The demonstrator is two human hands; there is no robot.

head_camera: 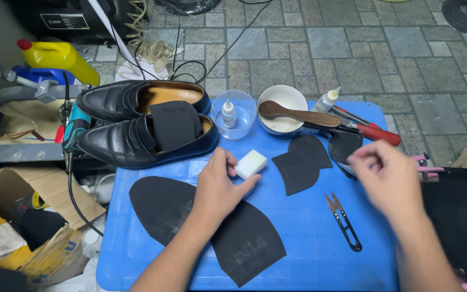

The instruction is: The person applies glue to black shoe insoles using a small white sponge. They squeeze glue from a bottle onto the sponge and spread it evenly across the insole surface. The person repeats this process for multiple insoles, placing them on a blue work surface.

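Far left, yellow bottle with red cap, beside a metal stand; near left, open carton of scraps; teal tool with cord hanging off the left edge of the blue lid.

Far on the lid, two black loafers, a dark insert tucked in the nearer one; near left, two large black soles lying flat, overlapping, partly under the forearm.

Left hand at centre, fingers closed around a white block, block just above the lid, right of the loafers and near the clear dish with a small dropper bottle.

Further right, two black heel pieces, white bowl with a wooden brush handle across it, second glue bottle, red-handled tool; snips near right.

Right hand raised over the lid's right side, blurred; fingers loosely curled, holding nothing visible, though hard to be sure.

Risks, as a judgement: an elbow sweep could shove the soles off the near edge; the dropper bottle could tip and spill if knocked; the snips lie close under the right forearm.

Hidden: sole middle under the arm; right heel piece partly behind the hand; far-left gear cut off.
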